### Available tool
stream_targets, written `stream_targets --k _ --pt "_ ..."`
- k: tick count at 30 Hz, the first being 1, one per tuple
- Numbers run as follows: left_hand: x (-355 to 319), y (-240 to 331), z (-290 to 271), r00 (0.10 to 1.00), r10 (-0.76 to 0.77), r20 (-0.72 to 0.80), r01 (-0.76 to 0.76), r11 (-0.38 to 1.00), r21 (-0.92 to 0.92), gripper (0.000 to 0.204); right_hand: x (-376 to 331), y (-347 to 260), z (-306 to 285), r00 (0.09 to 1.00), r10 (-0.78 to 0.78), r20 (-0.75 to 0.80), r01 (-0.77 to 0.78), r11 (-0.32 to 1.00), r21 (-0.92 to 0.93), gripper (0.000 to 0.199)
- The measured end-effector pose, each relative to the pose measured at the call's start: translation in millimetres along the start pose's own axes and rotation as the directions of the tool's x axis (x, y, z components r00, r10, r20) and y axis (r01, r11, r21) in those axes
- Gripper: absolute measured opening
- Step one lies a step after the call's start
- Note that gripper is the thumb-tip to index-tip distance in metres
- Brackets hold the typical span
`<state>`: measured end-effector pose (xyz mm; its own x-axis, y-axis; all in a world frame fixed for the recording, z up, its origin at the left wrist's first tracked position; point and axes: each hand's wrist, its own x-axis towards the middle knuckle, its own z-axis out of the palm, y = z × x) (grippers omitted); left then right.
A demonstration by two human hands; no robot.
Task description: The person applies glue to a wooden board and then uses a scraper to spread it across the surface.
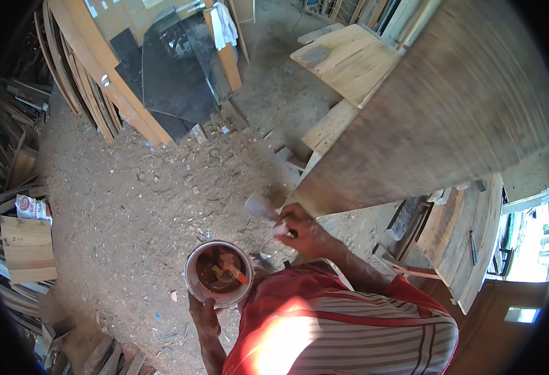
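Note:
My left hand (205, 315) is closed on the side of a small metal bucket (190, 281), held in front of my body. Reddish-brown liquid covers the bucket's bottom, and a brush with an orange-red handle (235, 272) leans inside among other items I cannot make out. In my closed right hand (305, 232) is a pale, flat-bladed scraper (259, 205), smeared by motion, its blade pointing up and left. That hand is beside the lower corner of a large brown wooden board (437, 119); whether they touch I cannot tell.
Pale planks (349, 59) lie behind the board. At right stands a wooden workbench (468, 231) with a thin dark tool (473, 247) on it. Curved wooden pieces and dark panels (177, 75) lean at the back left. Stacked offcuts (27, 240) line the left; debris litters the dirt floor (124, 219).

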<state>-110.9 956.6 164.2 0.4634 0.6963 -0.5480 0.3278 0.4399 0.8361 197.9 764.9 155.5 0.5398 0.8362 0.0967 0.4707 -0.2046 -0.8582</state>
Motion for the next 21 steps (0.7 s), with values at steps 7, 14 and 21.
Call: stream_targets --k 7,14,21 --pt "65.6 57.4 5.2 0.995 -0.017 0.096 0.01 0.997 0.075 0.076 28.2 -1.3 12.9 0.97 0.202 -0.137 -0.199 0.979 0.034 0.03" --pt "154.6 117.1 47.5 0.969 -0.062 0.238 0.04 0.994 0.097 0.071 90.2 14.2 27.6 0.941 0.267 -0.209 -0.259 0.964 0.065 0.038" --pt "242.8 199.8 113.1 0.946 -0.045 0.32 -0.027 0.976 0.218 0.07 177.0 38.9 2.2 0.899 0.29 -0.329 -0.249 0.955 0.163 0.026"
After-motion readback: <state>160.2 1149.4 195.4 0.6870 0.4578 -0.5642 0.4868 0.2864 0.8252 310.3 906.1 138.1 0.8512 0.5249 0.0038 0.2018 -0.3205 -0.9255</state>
